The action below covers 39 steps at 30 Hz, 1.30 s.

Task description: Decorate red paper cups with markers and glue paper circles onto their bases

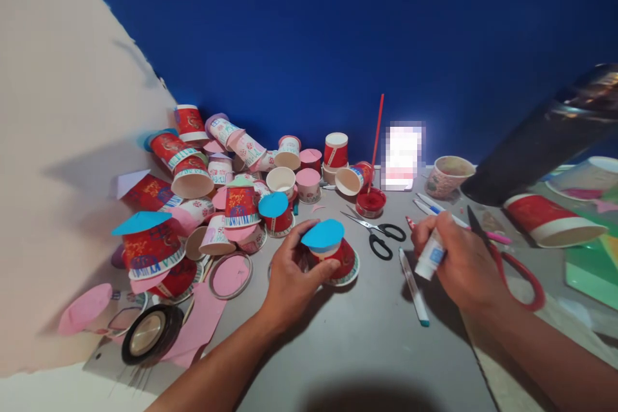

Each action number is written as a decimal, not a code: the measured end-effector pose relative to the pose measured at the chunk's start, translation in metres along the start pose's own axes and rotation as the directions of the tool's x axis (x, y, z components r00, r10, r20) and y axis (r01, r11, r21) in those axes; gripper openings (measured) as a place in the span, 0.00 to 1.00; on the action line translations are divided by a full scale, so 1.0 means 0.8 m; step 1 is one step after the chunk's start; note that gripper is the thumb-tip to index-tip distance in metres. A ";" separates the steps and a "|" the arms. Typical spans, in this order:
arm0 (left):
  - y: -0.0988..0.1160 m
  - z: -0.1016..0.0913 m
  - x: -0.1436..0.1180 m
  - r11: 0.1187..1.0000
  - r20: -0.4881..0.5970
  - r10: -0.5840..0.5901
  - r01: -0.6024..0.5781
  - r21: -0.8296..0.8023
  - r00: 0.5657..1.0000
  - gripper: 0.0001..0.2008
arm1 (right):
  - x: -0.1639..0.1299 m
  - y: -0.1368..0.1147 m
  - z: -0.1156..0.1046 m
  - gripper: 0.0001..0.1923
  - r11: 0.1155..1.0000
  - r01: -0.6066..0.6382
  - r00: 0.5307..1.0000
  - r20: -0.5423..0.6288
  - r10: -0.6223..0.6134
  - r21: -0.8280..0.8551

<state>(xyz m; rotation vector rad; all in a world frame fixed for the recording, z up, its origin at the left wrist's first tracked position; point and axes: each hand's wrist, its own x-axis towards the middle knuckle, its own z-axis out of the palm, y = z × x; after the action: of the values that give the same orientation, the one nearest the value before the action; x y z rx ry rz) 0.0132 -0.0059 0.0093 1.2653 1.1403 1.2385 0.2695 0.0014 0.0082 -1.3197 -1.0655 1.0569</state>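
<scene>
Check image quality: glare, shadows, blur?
Head view: bright panel blown out white and pixelated; head view: shadows fall on the pale wall, and a dark one on the table at bottom centre; head view: dark cylinder at right looks stretched and soft, while the cup in the left hand reads fairly clear.

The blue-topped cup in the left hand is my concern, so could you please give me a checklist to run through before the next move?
1. Left hand on the cup: ok.
2. Blue disc on top of the cup: ok.
3. Disc firmly stuck down: cannot tell.
4. White tube held in the right hand: ok.
5. Space between the hands free: not ok, a marker lies there.
</scene>
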 end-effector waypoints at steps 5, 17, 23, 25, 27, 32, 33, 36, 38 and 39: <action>-0.015 0.008 -0.006 0.840 0.149 0.336 -0.367 0.399 0.930 0.29 | 0.010 -0.003 0.000 0.23 0.951 -0.138 0.988 0.107 0.113 0.277; -0.019 0.013 -0.006 0.794 0.217 0.314 -0.381 0.473 0.924 0.29 | -0.003 -0.012 0.017 0.14 0.845 -0.391 0.868 0.452 0.206 0.365; -0.018 0.013 -0.003 0.840 0.217 0.294 -0.359 0.405 0.931 0.29 | -0.010 -0.031 0.014 0.19 0.939 -0.335 0.880 0.381 0.284 0.074; -0.019 0.013 -0.003 0.849 0.220 0.288 -0.355 0.392 0.932 0.29 | -0.010 -0.047 0.013 0.20 0.960 -0.280 0.887 0.377 0.268 -0.022; -0.020 0.014 -0.003 0.849 0.219 0.301 -0.365 0.383 0.928 0.29 | -0.006 -0.059 0.018 0.21 0.978 -0.194 0.911 0.354 0.210 -0.082; -0.020 0.015 -0.001 0.868 0.220 0.291 -0.354 0.348 0.931 0.29 | 0.012 -0.051 0.052 0.22 0.998 -0.012 0.958 0.287 0.028 -0.057; -0.020 0.015 0.000 0.874 0.218 0.287 -0.348 0.338 0.933 0.29 | 0.015 -0.044 0.058 0.23 0.999 -0.002 0.960 0.281 0.014 -0.045; -0.020 0.014 0.002 0.881 0.219 0.288 -0.347 0.321 0.932 0.30 | 0.018 -0.026 0.070 0.22 0.997 0.044 0.959 0.281 -0.025 -0.062; -0.021 0.014 0.002 0.880 0.224 0.281 -0.343 0.329 0.933 0.31 | 0.018 -0.021 0.072 0.20 0.990 0.097 0.958 0.279 -0.065 -0.102; -0.022 0.013 0.002 0.878 0.225 0.277 -0.341 0.335 0.934 0.31 | 0.017 -0.020 0.071 0.19 0.985 0.127 0.956 0.278 -0.089 -0.121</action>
<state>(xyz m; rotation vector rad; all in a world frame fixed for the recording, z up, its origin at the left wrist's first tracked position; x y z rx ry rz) 0.0243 -0.0033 -0.0079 1.8651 1.1052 1.1450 0.2161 0.0268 0.0232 -1.2310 -1.4231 1.1198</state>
